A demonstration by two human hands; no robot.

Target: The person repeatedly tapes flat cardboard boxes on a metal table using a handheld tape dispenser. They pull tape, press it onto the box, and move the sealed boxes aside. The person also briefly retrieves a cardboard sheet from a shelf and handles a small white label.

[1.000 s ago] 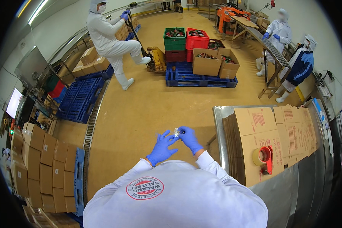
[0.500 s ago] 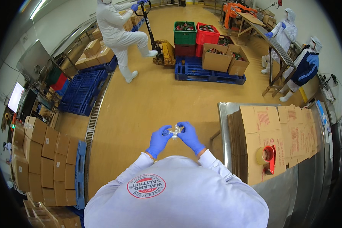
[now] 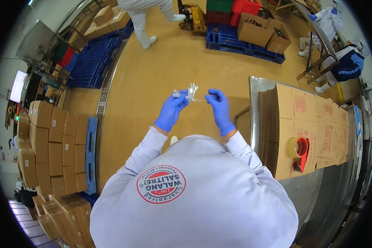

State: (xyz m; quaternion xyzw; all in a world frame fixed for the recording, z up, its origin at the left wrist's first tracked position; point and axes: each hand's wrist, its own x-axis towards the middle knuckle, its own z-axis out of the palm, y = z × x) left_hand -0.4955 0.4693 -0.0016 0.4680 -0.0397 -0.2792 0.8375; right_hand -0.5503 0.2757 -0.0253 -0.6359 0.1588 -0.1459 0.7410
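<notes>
My left hand (image 3: pixel 170 110), in a blue glove, pinches a crumpled clear plastic strip (image 3: pixel 192 92). The strip looks shiny, with loops sticking out to the right of the fingers; its exact kind is hard to make out. A small gap separates it from my right hand (image 3: pixel 220 110), also gloved in blue. That hand holds nothing I can see, its fingers half bent and thumb apart. Both hands are raised in front of my body above the tan floor.
On my right, a metal table (image 3: pixel 255 107) carries stacked flat cardboard (image 3: pixel 297 107) and a red tape dispenser (image 3: pixel 302 155). Stacked cartons (image 3: pixel 49 144) stand left. Ahead are a loaded blue pallet (image 3: pixel 223 39), a yellow pallet jack (image 3: pixel 198 18) and a person in white (image 3: pixel 142 20). Other people stand far right.
Both hands were together on the clear plastic; my right hand has let go and moved off to the right. The plastic stays in my left hand. The view has tilted downward.
</notes>
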